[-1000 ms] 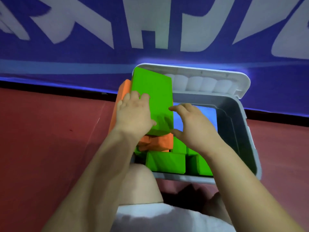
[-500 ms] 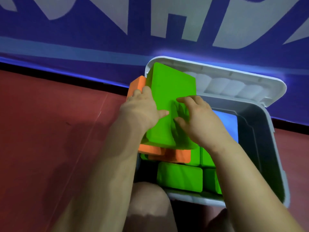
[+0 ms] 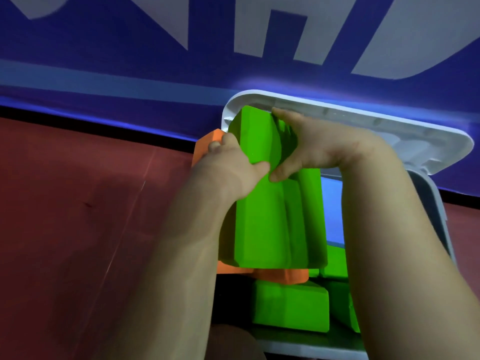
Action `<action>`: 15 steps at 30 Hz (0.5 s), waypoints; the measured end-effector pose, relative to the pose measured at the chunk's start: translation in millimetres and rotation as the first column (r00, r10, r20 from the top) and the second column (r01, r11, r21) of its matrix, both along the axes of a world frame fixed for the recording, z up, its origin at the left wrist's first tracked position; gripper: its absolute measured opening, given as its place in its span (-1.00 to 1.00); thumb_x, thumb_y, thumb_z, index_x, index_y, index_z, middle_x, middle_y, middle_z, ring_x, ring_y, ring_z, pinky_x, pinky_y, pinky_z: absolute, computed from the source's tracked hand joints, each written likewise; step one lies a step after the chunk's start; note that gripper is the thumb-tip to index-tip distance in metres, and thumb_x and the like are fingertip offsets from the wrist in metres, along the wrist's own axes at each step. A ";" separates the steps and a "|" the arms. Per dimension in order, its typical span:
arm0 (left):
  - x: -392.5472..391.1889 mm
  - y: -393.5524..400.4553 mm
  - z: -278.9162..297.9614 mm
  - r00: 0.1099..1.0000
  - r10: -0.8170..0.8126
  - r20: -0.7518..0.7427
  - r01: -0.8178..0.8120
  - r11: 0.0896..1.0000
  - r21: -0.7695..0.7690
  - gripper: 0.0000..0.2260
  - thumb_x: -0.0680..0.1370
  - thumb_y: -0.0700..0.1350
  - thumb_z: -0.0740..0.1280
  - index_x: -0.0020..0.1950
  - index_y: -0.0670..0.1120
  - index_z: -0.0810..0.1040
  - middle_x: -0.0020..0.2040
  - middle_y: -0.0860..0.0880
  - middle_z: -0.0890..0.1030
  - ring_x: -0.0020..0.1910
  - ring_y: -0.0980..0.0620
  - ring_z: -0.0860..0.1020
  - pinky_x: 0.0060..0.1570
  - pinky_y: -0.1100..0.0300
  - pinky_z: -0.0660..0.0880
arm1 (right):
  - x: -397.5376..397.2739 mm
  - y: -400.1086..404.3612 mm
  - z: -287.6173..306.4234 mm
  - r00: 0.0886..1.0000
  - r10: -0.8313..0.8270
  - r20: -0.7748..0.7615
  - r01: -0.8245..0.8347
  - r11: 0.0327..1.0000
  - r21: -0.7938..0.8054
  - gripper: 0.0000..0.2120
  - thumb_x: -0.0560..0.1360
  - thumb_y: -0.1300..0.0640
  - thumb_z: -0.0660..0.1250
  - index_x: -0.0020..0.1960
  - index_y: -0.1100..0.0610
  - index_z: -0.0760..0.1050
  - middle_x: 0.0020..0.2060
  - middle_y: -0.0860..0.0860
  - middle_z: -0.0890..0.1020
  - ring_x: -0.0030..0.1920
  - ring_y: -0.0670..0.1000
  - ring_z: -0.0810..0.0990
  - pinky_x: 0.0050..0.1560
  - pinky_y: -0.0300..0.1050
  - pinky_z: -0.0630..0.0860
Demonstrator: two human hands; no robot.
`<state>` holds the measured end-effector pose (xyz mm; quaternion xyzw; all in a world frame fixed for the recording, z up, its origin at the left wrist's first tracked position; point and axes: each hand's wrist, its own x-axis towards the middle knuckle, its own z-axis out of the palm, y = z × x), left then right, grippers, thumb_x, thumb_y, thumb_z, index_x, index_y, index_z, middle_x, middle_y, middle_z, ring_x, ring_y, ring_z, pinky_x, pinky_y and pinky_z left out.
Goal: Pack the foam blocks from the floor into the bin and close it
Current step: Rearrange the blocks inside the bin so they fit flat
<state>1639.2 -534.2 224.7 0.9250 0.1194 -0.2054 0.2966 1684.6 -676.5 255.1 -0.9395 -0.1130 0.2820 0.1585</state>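
Observation:
A grey bin [image 3: 439,211] stands open on the red floor, its white lid [image 3: 405,131] leaning back against the wall. Two large green foam blocks [image 3: 270,224] stand tilted on edge at the bin's left side. My right hand [image 3: 319,146] grips their top from the right. My left hand [image 3: 233,170] holds the left green block together with an orange block [image 3: 207,141] behind it. Under them lies another orange block [image 3: 283,276]. More green blocks [image 3: 291,310] fill the near part. A blue block [image 3: 332,209] shows deeper inside.
A blue wall banner [image 3: 155,61] with large white letters runs behind the bin. The red floor [image 3: 78,216] stretches to the left. My knee [image 3: 233,344] is at the bin's near edge.
My right hand has moved up from the green block's face to grip its top edge. A second green block now shows beside the first. The view has come closer.

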 end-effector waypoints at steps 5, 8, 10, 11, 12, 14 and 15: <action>-11.6 -2.8 -6.7 1.000 0.003 -0.010 -0.004 0.992 -0.129 -0.31 0.48 0.22 0.27 0.51 0.02 0.10 0.43 -0.11 0.33 0.39 -0.15 0.33 0.35 0.00 0.31 | -11.7 -11.5 1.2 0.990 -0.103 0.099 0.110 0.992 -0.061 0.10 0.05 -0.26 0.55 0.48 -0.06 0.16 0.36 0.14 0.30 0.40 0.17 0.25 0.39 0.05 0.28; -18.5 -7.6 -0.5 1.000 0.022 -0.006 -0.023 0.980 -0.200 -0.34 0.49 0.30 0.19 0.49 0.02 0.16 0.42 -0.07 0.40 0.37 -0.13 0.38 0.35 -0.01 0.32 | -28.0 -24.1 6.8 0.973 -0.197 0.124 0.188 0.979 0.074 -0.05 0.07 -0.22 0.56 0.36 0.03 0.29 0.32 0.08 0.35 0.32 0.10 0.34 0.22 -0.07 0.34; -24.0 -14.3 6.7 0.999 0.003 0.035 0.006 0.970 -0.242 -0.39 0.51 0.29 0.16 0.47 0.00 0.20 0.41 -0.08 0.41 0.34 -0.12 0.41 0.34 -0.03 0.33 | -38.9 -34.2 13.3 0.964 -0.245 0.107 0.224 0.958 0.177 -0.11 0.12 -0.15 0.58 0.32 0.05 0.28 0.31 0.00 0.39 0.22 0.02 0.40 0.07 -0.16 0.32; -27.3 -19.2 10.9 0.997 0.003 0.071 0.016 0.964 -0.264 -0.40 0.52 0.28 0.16 0.46 -0.01 0.22 0.38 -0.10 0.43 0.31 -0.12 0.44 0.32 -0.03 0.35 | -44.8 -39.9 17.9 0.957 -0.272 0.104 0.242 0.941 0.238 -0.14 0.15 -0.12 0.58 0.32 0.04 0.27 0.28 -0.04 0.41 0.18 -0.03 0.42 0.04 -0.20 0.31; -30.1 -24.8 15.5 0.994 0.006 0.107 0.024 0.961 -0.276 -0.42 0.53 0.27 0.16 0.44 -0.02 0.23 0.35 -0.11 0.45 0.27 -0.12 0.47 0.29 -0.04 0.38 | -51.0 -45.8 22.8 0.947 -0.301 0.111 0.258 0.921 0.293 -0.17 0.17 -0.10 0.58 0.33 0.02 0.27 0.26 -0.08 0.41 0.18 -0.05 0.42 0.04 -0.22 0.30; -34.0 -38.2 22.2 0.990 0.017 0.138 0.027 0.949 -0.313 -0.45 0.55 0.24 0.15 0.43 -0.05 0.25 0.31 -0.12 0.50 0.22 -0.12 0.51 0.25 -0.02 0.42 | -61.7 -61.3 28.4 0.919 -0.362 0.154 0.292 0.889 0.352 -0.16 0.23 -0.11 0.55 0.40 -0.04 0.23 0.32 -0.06 0.37 0.27 -0.04 0.42 0.08 -0.24 0.29; -35.7 -46.4 24.0 0.991 0.020 0.135 0.026 0.943 -0.333 -0.45 0.56 0.23 0.15 0.44 -0.05 0.25 0.30 -0.12 0.51 0.21 -0.11 0.52 0.24 0.00 0.43 | -67.4 -70.5 29.6 0.901 -0.397 0.178 0.318 0.880 0.353 -0.14 0.26 -0.13 0.53 0.44 -0.06 0.19 0.38 -0.02 0.33 0.32 -0.02 0.39 0.11 -0.24 0.30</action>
